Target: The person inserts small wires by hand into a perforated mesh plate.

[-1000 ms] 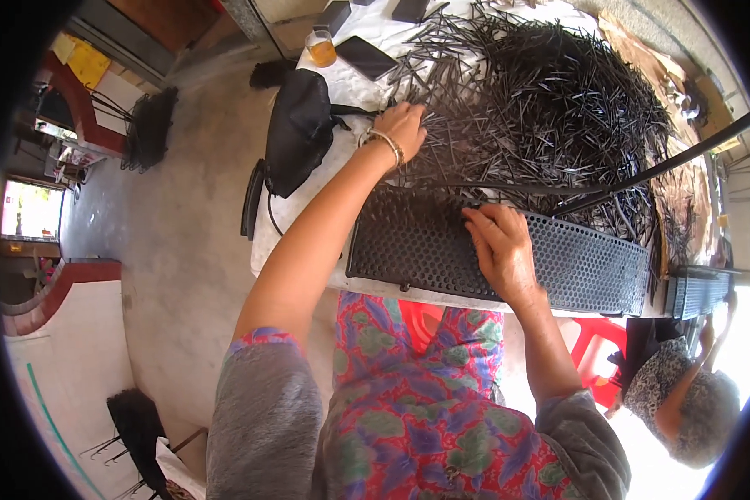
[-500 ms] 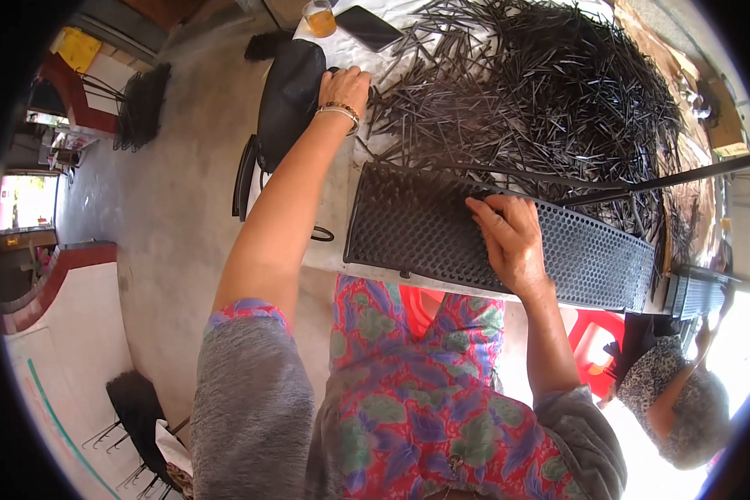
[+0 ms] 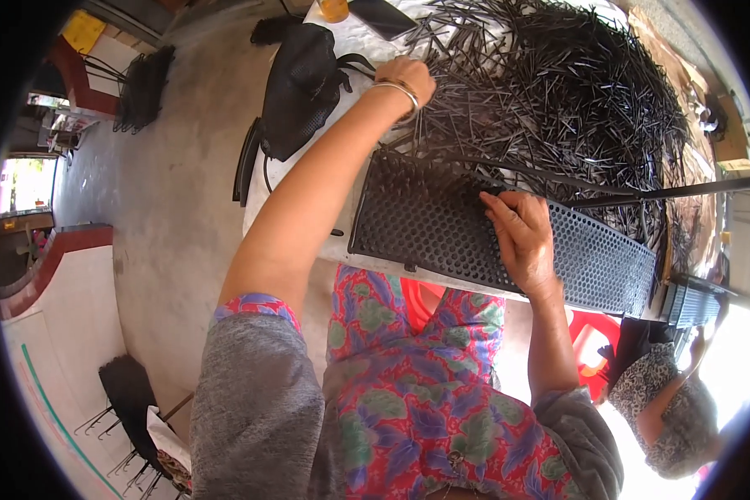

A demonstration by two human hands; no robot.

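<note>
My left hand [image 3: 410, 79] is closed at the left edge of a large heap of thin black sticks [image 3: 592, 108]. A black strap [image 3: 356, 62] runs to it from a soft black bag [image 3: 296, 104] on the table's left side, and the fingers appear wrapped round it. Over a long black perforated tray [image 3: 425, 221], my right hand [image 3: 525, 237] is pinched, thumb and forefinger together near the far edge. Whatever lies between those fingertips is too small to make out. Short dark pieces stand in the holes at the tray's left end.
A dark flat phone-like slab [image 3: 383, 18] and a glass of amber drink [image 3: 333, 10] are at the far edge. A long black bar [image 3: 683, 192] crosses at the right. Beyond sits another person [image 3: 671, 408] by a second perforated tray [image 3: 693, 298]. A red plastic chair [image 3: 593, 346] stands near.
My left hand has moved right, from beside the bag to the heap's edge, and the strap now stretches after it. The bag has shifted shape. My right hand has moved slightly right.
</note>
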